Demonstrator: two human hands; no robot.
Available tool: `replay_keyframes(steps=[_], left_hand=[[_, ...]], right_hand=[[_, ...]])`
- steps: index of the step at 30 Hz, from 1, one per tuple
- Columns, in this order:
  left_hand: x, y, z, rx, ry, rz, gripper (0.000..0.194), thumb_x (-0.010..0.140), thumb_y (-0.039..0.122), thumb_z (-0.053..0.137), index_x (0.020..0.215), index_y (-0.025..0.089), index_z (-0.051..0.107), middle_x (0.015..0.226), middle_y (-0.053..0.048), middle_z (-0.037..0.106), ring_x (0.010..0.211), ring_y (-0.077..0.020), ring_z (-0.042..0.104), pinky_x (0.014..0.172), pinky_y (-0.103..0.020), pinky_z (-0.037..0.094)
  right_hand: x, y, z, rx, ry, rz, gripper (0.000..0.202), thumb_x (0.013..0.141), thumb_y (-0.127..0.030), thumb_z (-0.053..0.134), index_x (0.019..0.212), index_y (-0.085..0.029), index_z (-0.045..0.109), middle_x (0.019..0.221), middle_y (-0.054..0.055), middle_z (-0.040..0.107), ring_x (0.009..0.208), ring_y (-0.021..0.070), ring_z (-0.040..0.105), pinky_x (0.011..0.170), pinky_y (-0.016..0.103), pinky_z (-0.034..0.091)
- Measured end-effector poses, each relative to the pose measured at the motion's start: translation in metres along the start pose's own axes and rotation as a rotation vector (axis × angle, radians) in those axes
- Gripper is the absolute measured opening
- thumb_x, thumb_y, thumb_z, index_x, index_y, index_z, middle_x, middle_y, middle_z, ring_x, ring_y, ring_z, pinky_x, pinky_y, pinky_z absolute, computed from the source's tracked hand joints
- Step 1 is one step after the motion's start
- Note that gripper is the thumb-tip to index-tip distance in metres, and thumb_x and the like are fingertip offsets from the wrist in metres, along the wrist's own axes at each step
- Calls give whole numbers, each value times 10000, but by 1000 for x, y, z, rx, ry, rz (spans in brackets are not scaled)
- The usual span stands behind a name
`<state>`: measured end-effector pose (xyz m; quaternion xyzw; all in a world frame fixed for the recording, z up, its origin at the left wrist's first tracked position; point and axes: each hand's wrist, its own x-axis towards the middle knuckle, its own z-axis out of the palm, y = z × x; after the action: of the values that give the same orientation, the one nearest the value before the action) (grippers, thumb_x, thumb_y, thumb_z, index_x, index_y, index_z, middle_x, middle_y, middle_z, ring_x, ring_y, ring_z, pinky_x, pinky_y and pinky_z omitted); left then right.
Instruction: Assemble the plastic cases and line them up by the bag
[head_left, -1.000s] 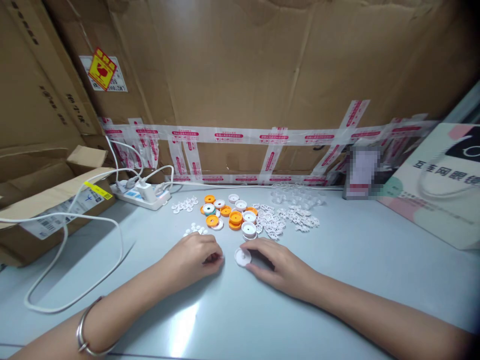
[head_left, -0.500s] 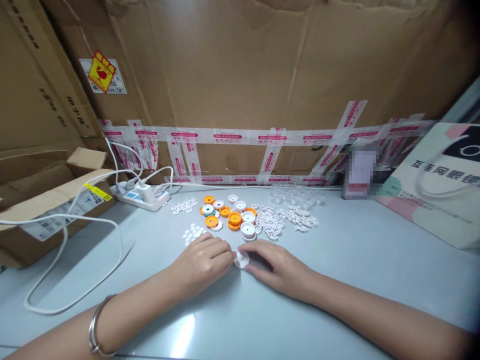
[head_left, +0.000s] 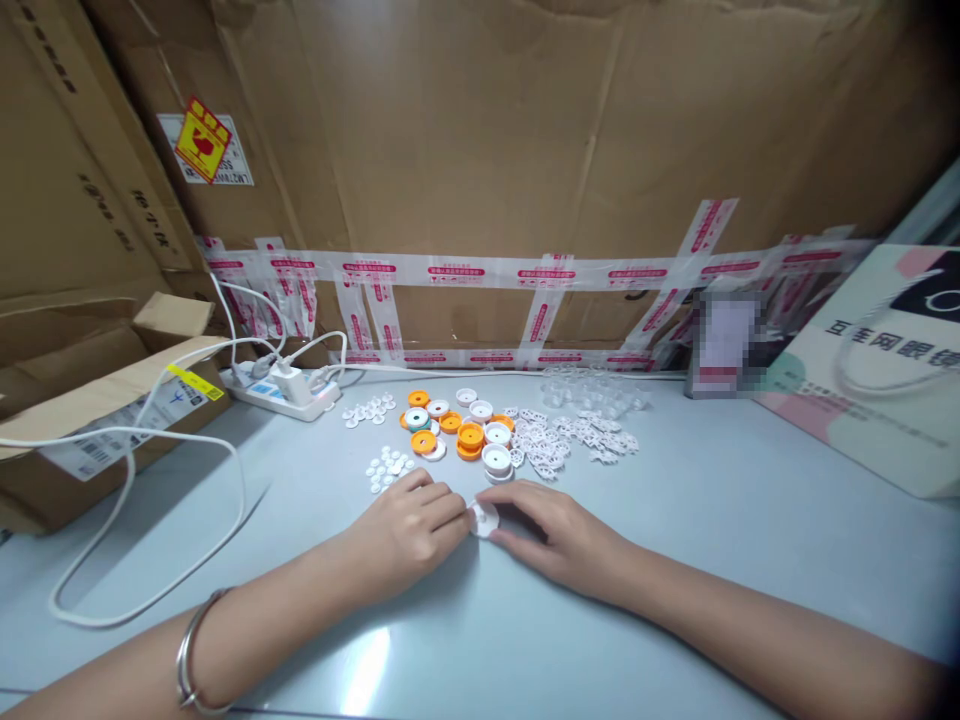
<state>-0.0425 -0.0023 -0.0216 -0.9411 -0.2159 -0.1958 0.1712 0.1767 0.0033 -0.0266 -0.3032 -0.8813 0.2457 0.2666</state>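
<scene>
A small white plastic disc (head_left: pixel 484 519) sits between my hands, low over the table. My right hand (head_left: pixel 551 530) grips its rim, thumb below and index finger above. My left hand (head_left: pixel 416 530) is closed at the disc's left side; whatever its fingertips hold is hidden behind the knuckles. Just beyond them lie orange wheels (head_left: pixel 470 437) and white wheels (head_left: pixel 496 460), some stacked. Small white round caps (head_left: pixel 386 470) are scattered behind my left hand, with white pegged pieces (head_left: pixel 369 410) farther back.
White lattice-like parts (head_left: pixel 544 450) and clear plastic pieces (head_left: pixel 592 390) lie at the back right. A power strip (head_left: pixel 289 395) with a looping white cable (head_left: pixel 241 490) is at the left, beside an open cardboard box (head_left: pixel 45 490). A printed box (head_left: pixel 877 400) stands right.
My left hand has turned slightly at the disc, its knuckles shifting a little. My right hand keeps its grip in the same place.
</scene>
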Motion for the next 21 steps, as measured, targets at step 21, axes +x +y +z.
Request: replay_keyframes(steps=[21], left_hand=[[-23,-53,-39,-237,-39,-488,210,875,199,433,885,173,642,837,-47,652,764,-149,593,694,-254,437]], right_hand=[[-1,-3,-3,14,-22,32,294,854,-213,507,1148,-229,516,1095,30,623,1000,136,566,866,258,440]])
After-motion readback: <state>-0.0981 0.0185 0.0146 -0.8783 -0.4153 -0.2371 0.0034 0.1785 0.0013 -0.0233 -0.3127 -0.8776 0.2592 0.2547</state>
